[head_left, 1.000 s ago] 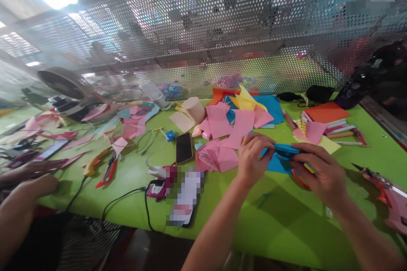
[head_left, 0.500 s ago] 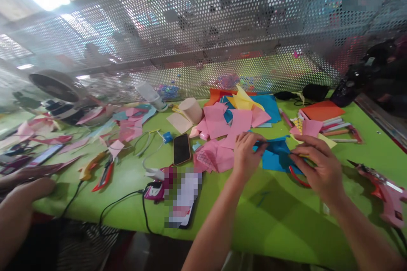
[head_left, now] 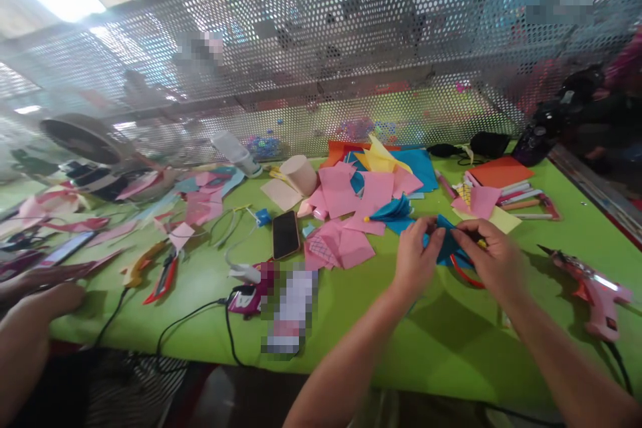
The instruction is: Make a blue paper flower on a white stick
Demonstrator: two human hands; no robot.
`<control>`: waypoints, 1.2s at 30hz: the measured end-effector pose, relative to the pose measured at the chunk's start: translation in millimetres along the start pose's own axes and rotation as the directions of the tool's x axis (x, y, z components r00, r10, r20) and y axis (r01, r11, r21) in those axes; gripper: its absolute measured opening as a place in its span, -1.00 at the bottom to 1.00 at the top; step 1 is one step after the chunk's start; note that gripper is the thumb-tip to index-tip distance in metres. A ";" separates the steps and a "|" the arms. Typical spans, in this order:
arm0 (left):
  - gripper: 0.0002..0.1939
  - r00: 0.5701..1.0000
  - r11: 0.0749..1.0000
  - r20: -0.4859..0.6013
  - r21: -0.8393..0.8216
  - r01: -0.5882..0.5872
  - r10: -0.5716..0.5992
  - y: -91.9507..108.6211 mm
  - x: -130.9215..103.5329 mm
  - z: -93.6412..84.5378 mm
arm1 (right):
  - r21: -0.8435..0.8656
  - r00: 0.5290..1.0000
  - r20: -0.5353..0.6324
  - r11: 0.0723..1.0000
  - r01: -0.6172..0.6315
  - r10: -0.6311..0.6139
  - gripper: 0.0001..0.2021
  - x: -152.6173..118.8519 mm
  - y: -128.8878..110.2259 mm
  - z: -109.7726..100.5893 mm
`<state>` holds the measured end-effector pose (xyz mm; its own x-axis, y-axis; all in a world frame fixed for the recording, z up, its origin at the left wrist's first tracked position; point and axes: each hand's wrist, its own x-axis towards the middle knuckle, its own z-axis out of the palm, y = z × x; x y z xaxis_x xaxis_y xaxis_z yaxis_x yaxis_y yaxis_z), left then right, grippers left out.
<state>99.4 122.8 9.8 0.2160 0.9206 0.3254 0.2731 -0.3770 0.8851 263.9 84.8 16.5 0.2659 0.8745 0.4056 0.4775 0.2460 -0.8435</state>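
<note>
Both hands meet over the right half of the green table, pinching a small piece of blue paper between them. My left hand grips its left side, fingers closed. On its other side, my right hand holds it between thumb and fingertips. Scissors with a red handle lie partly hidden under the hands. Just left of them rests a folded blue paper shape with a yellow tip. Cut pink paper spreads beyond my left hand.
A pink glue gun lies at the right. Left of my arms are a dark phone, another phone, cables, and red-handled pliers. A co-worker's hand is at the far left. Perforated metal mesh stands behind the table.
My hands have come closer together, the left moving right. The blue paper between them is now folded narrower. The blue shape with the yellow tip has come into view.
</note>
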 end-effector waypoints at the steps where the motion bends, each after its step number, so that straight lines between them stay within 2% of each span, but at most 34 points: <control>1: -0.88 0.999 0.997 -0.010 -0.069 0.038 -0.039 -2.4 -1.3 4.8 | 0.002 1.000 0.004 1.000 -0.001 0.001 -0.73 -0.3 -0.6 0.2; 5: -0.89 0.993 0.963 -0.038 -0.252 0.099 -0.112 -10.2 -0.1 8.0 | 0.030 0.999 0.033 1.000 -0.004 0.003 -0.76 -1.9 1.4 1.4; 9: -0.87 0.989 0.934 -0.061 -0.341 0.109 -0.138 -5.6 2.0 2.3 | 0.066 0.995 0.076 0.996 -0.067 0.062 -0.73 -3.4 3.8 1.3; 13: -0.77 0.980 0.899 -0.064 -0.411 0.148 -0.191 1.6 3.3 -1.8 | 0.187 0.971 0.172 0.963 -0.195 0.164 -0.66 -1.8 -0.9 -2.0; 16: -0.72 0.970 0.873 -0.061 -0.452 0.185 -0.237 1.8 4.9 -4.3 | 0.318 0.933 0.257 0.890 -0.327 0.251 -0.58 1.8 -5.0 -2.8; 19: -0.74 0.962 0.867 -0.067 -0.454 0.206 -0.264 -1.5 7.0 -4.4 | 0.371 0.904 0.292 0.835 -0.407 0.311 -0.54 5.4 -4.2 0.0; 23: -0.78 0.953 0.873 -0.102 -0.440 0.212 -0.284 -6.4 9.6 -3.5 | 0.377 0.898 0.295 0.824 -0.423 0.327 -0.55 8.8 3.8 3.9; 26: -0.79 0.944 0.865 -0.109 -0.444 0.233 -0.310 -12.2 5.9 -10.8 | 0.351 0.917 0.254 0.854 -0.384 0.307 -0.58 11.0 10.0 2.8; 31: -0.87 0.956 0.926 -0.006 -0.247 0.284 -0.295 -33.3 -20.1 -40.1 | 0.162 0.947 0.240 0.953 -0.258 0.215 -0.65 11.1 16.3 -0.5; 34: -0.86 0.950 0.951 0.036 0.026 0.308 -0.309 -43.4 -39.3 -56.6 | 0.075 0.951 0.267 0.980 -0.183 0.157 -0.66 8.7 18.3 0.7; 36: -0.82 0.965 0.938 0.024 0.240 0.250 -0.263 -43.3 -48.7 -63.0 | 0.021 0.952 0.282 0.991 -0.132 0.121 -0.67 7.0 18.4 2.1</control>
<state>18.0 100.7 -23.4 0.1591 0.9845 0.0735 0.5351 -0.1485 0.8316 272.8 96.2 3.1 0.0750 0.9799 0.1848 0.4201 0.1370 -0.8971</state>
